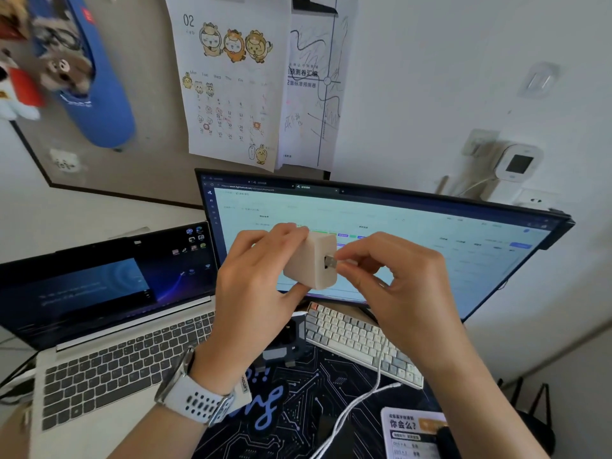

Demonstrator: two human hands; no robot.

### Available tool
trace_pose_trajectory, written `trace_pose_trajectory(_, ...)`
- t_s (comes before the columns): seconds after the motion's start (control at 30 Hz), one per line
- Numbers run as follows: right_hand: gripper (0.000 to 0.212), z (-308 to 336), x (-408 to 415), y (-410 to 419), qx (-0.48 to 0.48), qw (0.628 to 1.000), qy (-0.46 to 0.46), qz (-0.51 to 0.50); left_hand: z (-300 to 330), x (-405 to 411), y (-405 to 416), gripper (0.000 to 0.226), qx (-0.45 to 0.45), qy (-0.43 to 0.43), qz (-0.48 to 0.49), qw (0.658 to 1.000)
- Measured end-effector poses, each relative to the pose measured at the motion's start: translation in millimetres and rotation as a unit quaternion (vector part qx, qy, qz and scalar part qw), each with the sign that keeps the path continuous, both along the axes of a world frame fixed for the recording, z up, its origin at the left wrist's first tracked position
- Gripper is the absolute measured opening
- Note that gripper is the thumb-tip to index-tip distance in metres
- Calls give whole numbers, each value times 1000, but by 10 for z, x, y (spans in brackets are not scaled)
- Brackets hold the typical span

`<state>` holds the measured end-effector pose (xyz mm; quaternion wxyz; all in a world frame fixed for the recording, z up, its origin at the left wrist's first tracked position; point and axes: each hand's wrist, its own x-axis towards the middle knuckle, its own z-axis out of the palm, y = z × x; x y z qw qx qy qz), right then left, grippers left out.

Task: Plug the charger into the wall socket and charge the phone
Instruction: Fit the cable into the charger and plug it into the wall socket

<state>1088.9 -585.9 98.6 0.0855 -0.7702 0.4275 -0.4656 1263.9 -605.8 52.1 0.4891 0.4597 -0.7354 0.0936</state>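
Left hand [255,276] wrapped around white charger block [309,261], thumb below, fingers over top, held up in front of monitor [430,233]. Right hand [397,286] pinching USB plug [330,262] between thumb and forefinger, metal tip at port on charger's facing side, partly in or just touching, cannot tell which. White cable [357,402] hanging from right hand down over dark patterned desk mat [314,385] on tabletop. White watch [195,392] strapped on left wrist. Open laptop [109,326] at left, small white keyboard [357,342] below monitor. Wall socket [536,200] on white wall at right, just behind monitor's upper corner, well apart from charger. February calendar [228,87] pinned above monitor. Phone not made out with certainty
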Motion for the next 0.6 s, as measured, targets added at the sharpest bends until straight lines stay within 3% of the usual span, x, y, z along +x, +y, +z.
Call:
trace_pose_trajectory(0.33, 10, 10, 4, -13, 25, 995, 84, -56, 28, -24, -8, 50, -25, -84, 17, 996)
trace_pose_trajectory(0.6, 25, 3, -1, -41, 85, 991, 95, -43, 33, -33, -48, 55, -17, -91, -29, 995)
